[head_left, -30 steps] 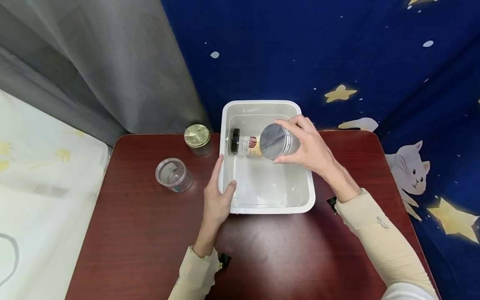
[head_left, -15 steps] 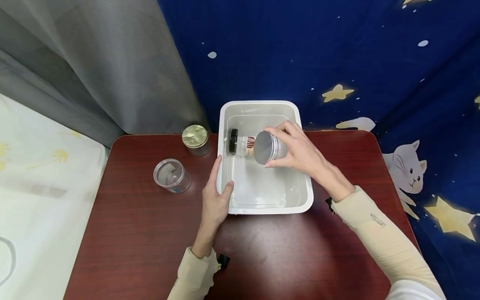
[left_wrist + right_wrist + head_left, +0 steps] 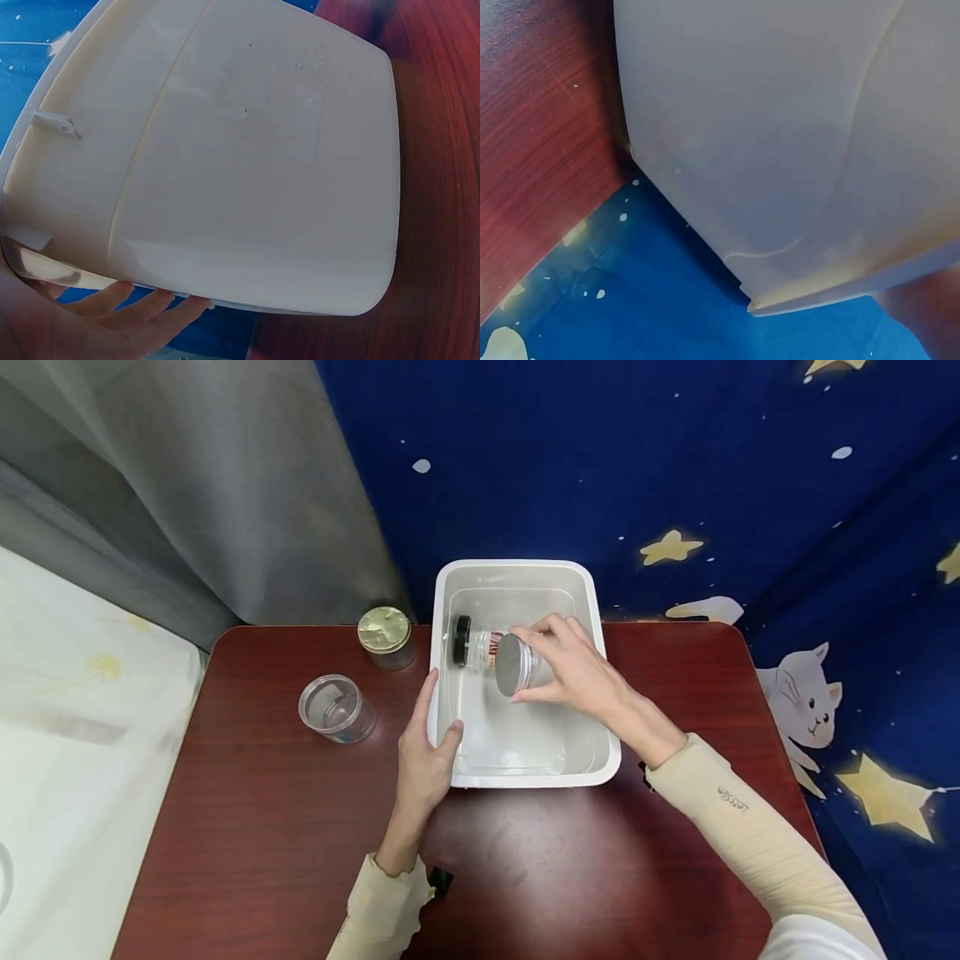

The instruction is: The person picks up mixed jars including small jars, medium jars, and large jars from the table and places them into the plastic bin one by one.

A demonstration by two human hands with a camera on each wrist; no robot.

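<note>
In the head view my right hand (image 3: 573,672) reaches into a white plastic bin (image 3: 536,782) and grips a jar with a silver lid (image 3: 513,666), thumb and fingers on its sides. The jar is tilted, lid toward the left, and overlaps a clear jar with a black lid (image 3: 477,648) lying on its side in the bin. My left hand (image 3: 426,760) holds the bin's left rim, thumb over the edge. Its fingers (image 3: 154,304) lie along the bin's outer wall in the left wrist view. The right wrist view shows mostly the bin's outer wall (image 3: 735,135); the jar is hidden there.
Left of the bin, a jar with a gold foil top (image 3: 386,637) and a clear, lidless plastic jar (image 3: 339,710) stand on the dark red wooden table (image 3: 285,827). A blue curtain (image 3: 510,460) hangs behind the table, with a grey one (image 3: 210,485) at left.
My right hand has moved left and slightly down in view with the silver-lidded jar, tipping it further onto its side. My left hand keeps its hold on the rim.
</note>
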